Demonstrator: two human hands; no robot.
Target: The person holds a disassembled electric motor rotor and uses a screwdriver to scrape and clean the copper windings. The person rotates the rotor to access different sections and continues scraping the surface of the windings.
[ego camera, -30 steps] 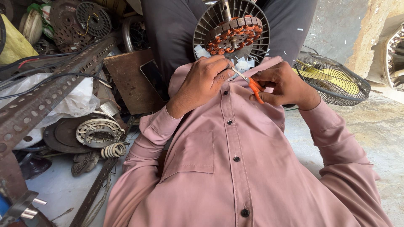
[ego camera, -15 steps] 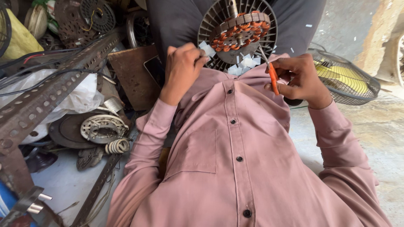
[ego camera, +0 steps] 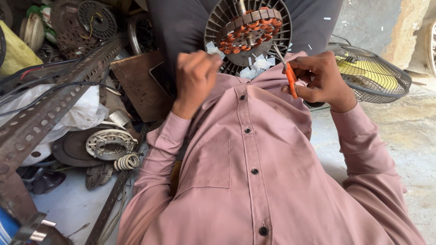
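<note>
The fingers (ego camera: 303,68) of the right hand (ego camera: 320,81) are curled tight around a pair of scissors (ego camera: 288,75) with orange handles. The thin metal blades point up toward a round fan motor (ego camera: 247,29). The fingers (ego camera: 206,61) of the left hand (ego camera: 195,77) are bent in, close to a fist, and they sit at the left edge of the motor. The view does not show well if they pinch anything, so it is hard to tell.

The motor rests in the person's lap, just above the pink shirt (ego camera: 254,163). It has a ring of orange wire coils in the middle and a dark metal rim with slots around it. Small white paper bits (ego camera: 254,68) lie under the motor, on the shirt, between the two hands.

On the right, a wire fan guard (ego camera: 377,75) with a yellow blade inside sits on the floor (ego camera: 408,136). On the left are a long rusty metal bar with holes (ego camera: 50,118), a white plastic bag (ego camera: 81,113), a brown board (ego camera: 141,81) and a round metal part with a small wire coil (ego camera: 109,143) beside it.
</note>
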